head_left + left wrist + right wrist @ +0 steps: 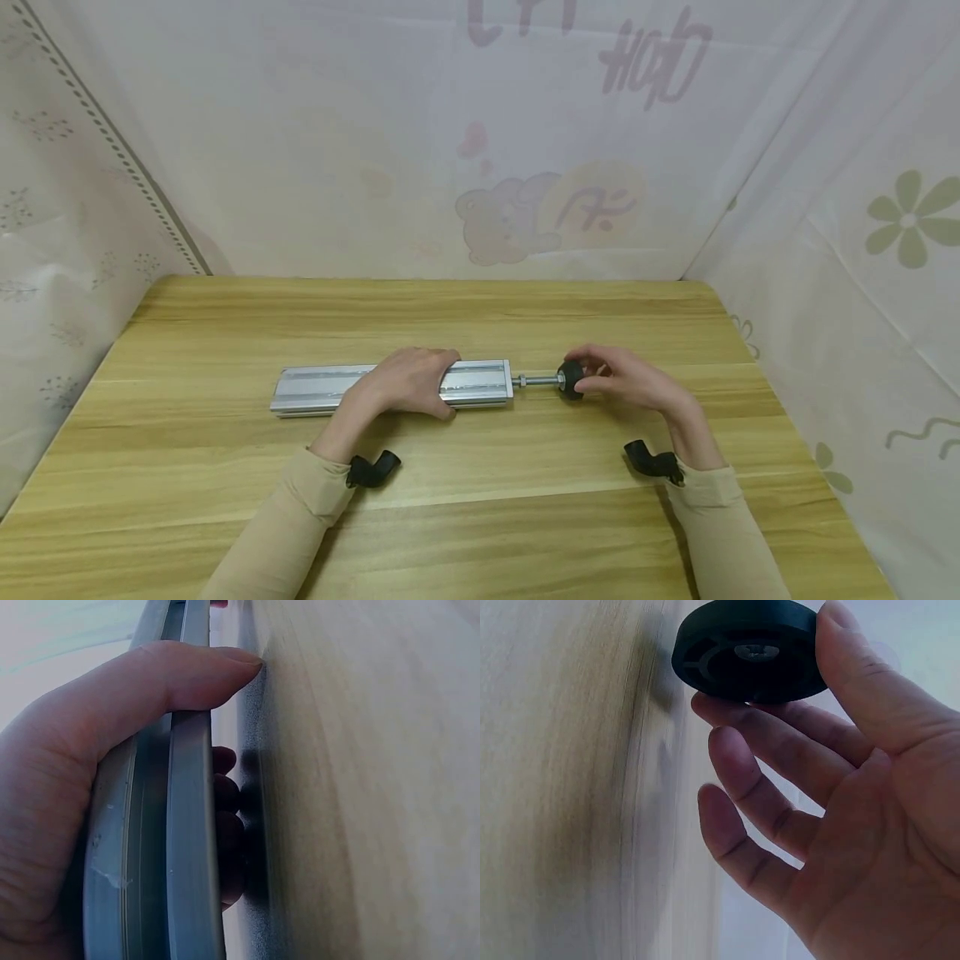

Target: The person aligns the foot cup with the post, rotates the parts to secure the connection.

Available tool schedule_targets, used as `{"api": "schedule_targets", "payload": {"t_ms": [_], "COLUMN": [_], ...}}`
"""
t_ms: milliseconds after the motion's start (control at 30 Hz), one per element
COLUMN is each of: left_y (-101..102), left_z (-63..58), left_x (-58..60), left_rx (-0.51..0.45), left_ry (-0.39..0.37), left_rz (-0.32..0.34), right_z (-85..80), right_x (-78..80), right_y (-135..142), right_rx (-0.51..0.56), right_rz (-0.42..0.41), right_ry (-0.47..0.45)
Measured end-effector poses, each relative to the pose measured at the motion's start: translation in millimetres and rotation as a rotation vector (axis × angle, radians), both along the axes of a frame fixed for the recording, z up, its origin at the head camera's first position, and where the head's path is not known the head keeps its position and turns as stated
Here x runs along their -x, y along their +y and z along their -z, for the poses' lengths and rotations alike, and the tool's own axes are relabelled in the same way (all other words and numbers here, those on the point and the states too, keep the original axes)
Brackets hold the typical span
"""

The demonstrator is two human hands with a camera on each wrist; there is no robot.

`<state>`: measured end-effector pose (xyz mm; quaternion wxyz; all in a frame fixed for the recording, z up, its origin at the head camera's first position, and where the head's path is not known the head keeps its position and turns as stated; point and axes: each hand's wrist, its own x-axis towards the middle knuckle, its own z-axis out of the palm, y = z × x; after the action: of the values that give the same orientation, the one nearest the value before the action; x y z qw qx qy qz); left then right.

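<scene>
A silver aluminium profile (476, 382) with slots along it lies crosswise over the table. My left hand (408, 382) grips it from above. In the left wrist view, the thumb (187, 673) is bent over the near side of the profile (191, 847), and fingertips show along its lower edge. From the profile's right end sticks a threaded stem (543, 381) with a nut (522, 381). The stem carries a round black levelling foot (570, 382). My right hand (633, 379) pinches this foot's rim between thumb and fingers; a screw head shows in its hollow underside in the right wrist view.
The wood-grain table (480, 517) has rounded far corners. Printed cloth (337, 167) hangs behind it and along both sides. A black curved piece (375, 469) sits at the left wrist, and another black piece (651, 461) at the right.
</scene>
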<state>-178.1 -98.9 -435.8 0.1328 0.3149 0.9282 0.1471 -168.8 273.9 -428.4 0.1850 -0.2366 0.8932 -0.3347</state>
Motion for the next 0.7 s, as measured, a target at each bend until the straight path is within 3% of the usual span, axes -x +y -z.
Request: {"api": "schedule_targets", "payload": {"t_ms": [200,467,700], "left_y": [1,0,0], "left_z": [-1.5,-0.9,0.9], "left_x": [-1.1,-1.2,0.0], "left_rx": [0.000,0.005,0.007], "left_ry": [-0.001,-0.005,0.007], "left_rz": [0.004,0.006,0.011], "right_z": [-0.7,0.4,2.6], "right_x": [-0.9,-1.7,-1.2], "right_y": [1,-5,-11], "right_rx": [0.011,0.079,0.060], "right_rz": [-0.004,0.046,0.087], "right_ry": [-0.010,-0.093,-0.082]}}
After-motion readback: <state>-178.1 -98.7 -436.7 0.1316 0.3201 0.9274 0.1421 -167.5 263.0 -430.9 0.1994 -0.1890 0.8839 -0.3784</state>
